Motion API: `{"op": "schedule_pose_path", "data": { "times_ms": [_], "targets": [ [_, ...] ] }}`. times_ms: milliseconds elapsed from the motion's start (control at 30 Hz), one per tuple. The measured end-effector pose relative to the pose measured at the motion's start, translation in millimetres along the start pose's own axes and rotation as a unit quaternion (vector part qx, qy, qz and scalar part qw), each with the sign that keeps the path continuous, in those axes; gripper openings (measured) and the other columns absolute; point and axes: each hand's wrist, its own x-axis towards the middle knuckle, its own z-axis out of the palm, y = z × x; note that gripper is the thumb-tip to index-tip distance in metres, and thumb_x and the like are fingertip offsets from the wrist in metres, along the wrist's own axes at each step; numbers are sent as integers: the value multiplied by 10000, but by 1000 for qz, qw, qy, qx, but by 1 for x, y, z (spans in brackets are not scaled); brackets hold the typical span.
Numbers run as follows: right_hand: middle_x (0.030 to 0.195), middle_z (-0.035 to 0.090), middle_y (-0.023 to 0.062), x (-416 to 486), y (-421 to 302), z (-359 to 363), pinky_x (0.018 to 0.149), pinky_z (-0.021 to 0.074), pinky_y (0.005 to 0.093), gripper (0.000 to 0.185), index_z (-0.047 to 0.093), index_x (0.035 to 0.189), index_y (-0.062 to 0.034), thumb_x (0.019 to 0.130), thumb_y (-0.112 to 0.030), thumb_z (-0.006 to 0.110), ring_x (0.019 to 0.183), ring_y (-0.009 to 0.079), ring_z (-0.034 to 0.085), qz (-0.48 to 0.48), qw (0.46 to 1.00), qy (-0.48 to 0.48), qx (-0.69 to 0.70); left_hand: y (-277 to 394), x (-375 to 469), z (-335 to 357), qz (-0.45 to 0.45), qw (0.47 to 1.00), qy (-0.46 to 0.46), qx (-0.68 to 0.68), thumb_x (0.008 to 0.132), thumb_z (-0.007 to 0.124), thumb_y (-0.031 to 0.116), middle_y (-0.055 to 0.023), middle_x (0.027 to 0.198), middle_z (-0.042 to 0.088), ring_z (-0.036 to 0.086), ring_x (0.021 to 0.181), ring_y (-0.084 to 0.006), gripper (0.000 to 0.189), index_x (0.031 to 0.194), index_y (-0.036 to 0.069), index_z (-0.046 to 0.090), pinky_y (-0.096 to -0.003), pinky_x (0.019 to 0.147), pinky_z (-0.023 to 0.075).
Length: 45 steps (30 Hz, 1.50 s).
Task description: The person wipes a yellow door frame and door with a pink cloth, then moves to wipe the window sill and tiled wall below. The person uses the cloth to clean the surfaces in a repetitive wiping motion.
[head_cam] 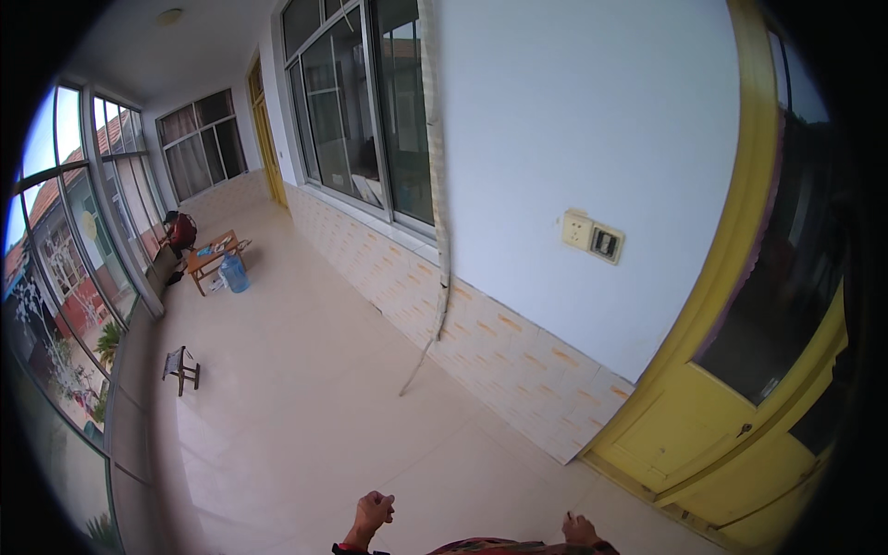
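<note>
My left hand [374, 510] is at the bottom of the view, held over the pale tiled floor [312, 416] with its fingers curled in. Nothing shows in its grasp. Lower and to the right, my right hand [581, 530] also has bent fingers, with no object visible in them. Both hands are apart from any surface. Between them shows the patterned red cloth [492, 547] of my clothing. The nearest fixture to my right hand is a yellow door [645, 444] with a dark glass pane and a key-like piece at its lock.
A small folding stool [182, 368] stands near the left window wall [128, 416]. Farther off, a person [182, 230] crouches by a low wooden table [208, 253] bearing several items. A blue water jug [234, 272] stands beside it. A cord [416, 368] trails from the right wall.
</note>
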Motion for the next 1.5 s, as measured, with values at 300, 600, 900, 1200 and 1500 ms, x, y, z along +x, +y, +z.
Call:
{"op": "schedule_pose_path", "data": {
  "times_ms": [300,600,900,1200,1500],
  "targets": [
    [1040,688,280,84,-54,-19,901,543,487,577,640,1063,-8,786,-514,642,1004,433,673,179,983,-25,43,-24,83,-52,-2,1000,5,21,919,675,245,-104,691,640,609,552,-166,305,823,-31,585,-313,467,511],
    [1056,664,174,252,-140,-37,734,568,511,415,599,1176,-69,861,-337,628,831,402,676,141,979,-142,35,-75,215,-176,-153,967,168,-116,907,665,149,-66,571,498,484,445,-187,304,711,99,438,-345,361,376],
    [1183,623,210,488,-384,-47,817,537,561,406,632,1115,-61,857,-374,648,994,414,624,-1,999,-34,-8,-101,261,-237,-264,900,255,-237,920,651,109,-43,545,463,406,403,-174,358,655,156,414,-324,339,314],
    [947,666,271,588,-651,-13,716,550,521,429,590,1069,29,898,-362,630,845,382,689,-19,989,0,144,-16,503,-421,-227,930,240,-160,939,634,116,-42,547,463,401,410,-172,353,659,159,424,-317,341,304],
    [1134,579,193,754,-783,-174,876,487,499,411,563,1231,-68,847,-175,664,1000,438,545,-193,917,342,66,120,760,-509,-199,952,171,-157,922,661,83,-62,589,488,432,448,-179,293,724,127,450,-310,355,337]
  ]
}}
